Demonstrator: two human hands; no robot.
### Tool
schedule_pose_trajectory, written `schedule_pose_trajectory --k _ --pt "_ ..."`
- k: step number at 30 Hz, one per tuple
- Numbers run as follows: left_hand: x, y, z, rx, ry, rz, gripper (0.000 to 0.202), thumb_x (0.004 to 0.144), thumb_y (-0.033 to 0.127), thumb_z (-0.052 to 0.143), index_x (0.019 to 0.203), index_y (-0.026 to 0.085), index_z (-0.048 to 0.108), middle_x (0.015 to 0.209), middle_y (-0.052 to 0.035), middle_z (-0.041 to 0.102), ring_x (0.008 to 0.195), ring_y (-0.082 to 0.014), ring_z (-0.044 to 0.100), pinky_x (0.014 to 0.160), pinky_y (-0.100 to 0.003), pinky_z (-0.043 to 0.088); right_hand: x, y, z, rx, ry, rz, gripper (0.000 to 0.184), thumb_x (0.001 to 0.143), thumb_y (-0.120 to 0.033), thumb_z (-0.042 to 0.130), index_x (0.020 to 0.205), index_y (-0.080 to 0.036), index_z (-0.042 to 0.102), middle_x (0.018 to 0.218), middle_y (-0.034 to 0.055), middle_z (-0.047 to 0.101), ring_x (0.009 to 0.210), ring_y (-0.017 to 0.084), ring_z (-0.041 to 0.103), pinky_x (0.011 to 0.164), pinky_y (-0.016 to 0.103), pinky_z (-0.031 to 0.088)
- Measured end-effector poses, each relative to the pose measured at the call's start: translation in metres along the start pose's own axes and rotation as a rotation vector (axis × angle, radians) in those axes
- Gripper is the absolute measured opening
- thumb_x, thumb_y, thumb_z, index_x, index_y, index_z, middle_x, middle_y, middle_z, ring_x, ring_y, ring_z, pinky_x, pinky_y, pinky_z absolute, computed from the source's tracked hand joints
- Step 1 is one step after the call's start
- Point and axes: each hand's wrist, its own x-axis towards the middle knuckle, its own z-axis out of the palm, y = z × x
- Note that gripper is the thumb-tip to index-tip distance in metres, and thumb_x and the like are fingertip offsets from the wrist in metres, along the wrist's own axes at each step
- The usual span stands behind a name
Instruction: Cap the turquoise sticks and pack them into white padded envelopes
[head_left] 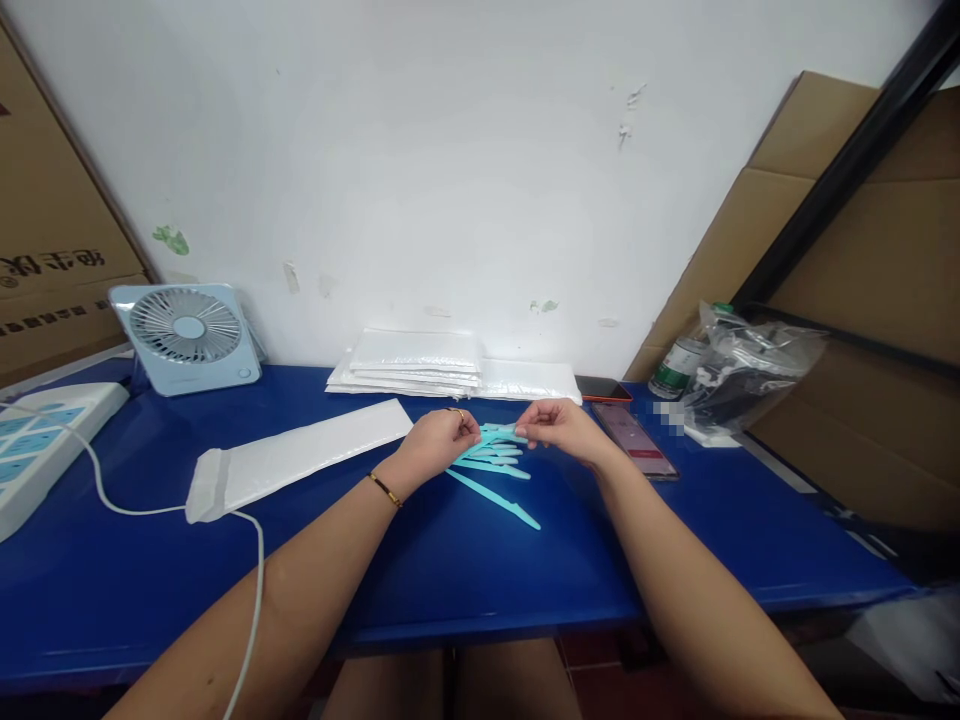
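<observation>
Several slim turquoise eyebrow razors [495, 465] lie fanned out on the blue table, one of them [499, 502] apart and nearest the front edge. Just above the fan, my left hand [442, 440] is closed in a pinch at the left end of a razor [499, 434]. The fingertips of my right hand [555, 428] pinch that razor's right end. Fingers partly hide both its ends. Left of my left hand, a white padded envelope [315, 455] lies flat with its flap towards the left.
Stacked white padded envelopes [416, 350] lie against the wall. At the left are a light-blue fan [187, 335], a power strip [45, 440] and a white cable [259, 570] crossing my left forearm. Phones [637, 440], a bottle [679, 365] and a plastic bag [742, 370] are at the right.
</observation>
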Motion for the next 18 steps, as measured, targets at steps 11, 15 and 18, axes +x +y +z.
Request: schedule_pose_trajectory --k 11,15,18 --pt "-0.018 0.027 0.007 0.223 -0.334 0.288 0.014 0.072 0.035 0.067 0.081 0.025 0.067 0.091 -0.0025 0.063 0.098 -0.0222 0.054 0.087 -0.033 0.031 0.023 0.052 -0.017 -0.796 0.306 0.046 0.012 0.073 -0.029 0.064 0.075 -0.018 0.066 0.085 0.0069 0.062 0.077 0.018 0.057 0.068 0.026 0.042" --pt "-0.015 0.022 0.009 0.239 -0.280 0.263 0.009 0.076 0.032 0.064 0.076 0.023 0.066 0.089 -0.0029 0.063 0.094 -0.0216 0.054 0.083 -0.032 0.032 0.022 0.051 -0.019 -0.753 0.284 0.083 0.011 0.073 -0.029 0.062 0.070 -0.019 0.061 0.074 0.0054 0.063 0.069 0.017 0.056 0.059 0.026 0.040" --pt "-0.011 0.017 0.010 0.205 -0.181 0.231 0.010 0.078 0.031 0.060 0.076 0.021 0.063 0.084 -0.0023 0.064 0.089 -0.0204 0.055 0.078 -0.030 0.035 0.016 0.039 -0.022 -0.545 0.300 0.055 0.012 0.076 -0.032 0.058 0.076 -0.020 0.059 0.068 0.0018 0.062 0.058 0.014 0.056 0.055 0.025 0.040"
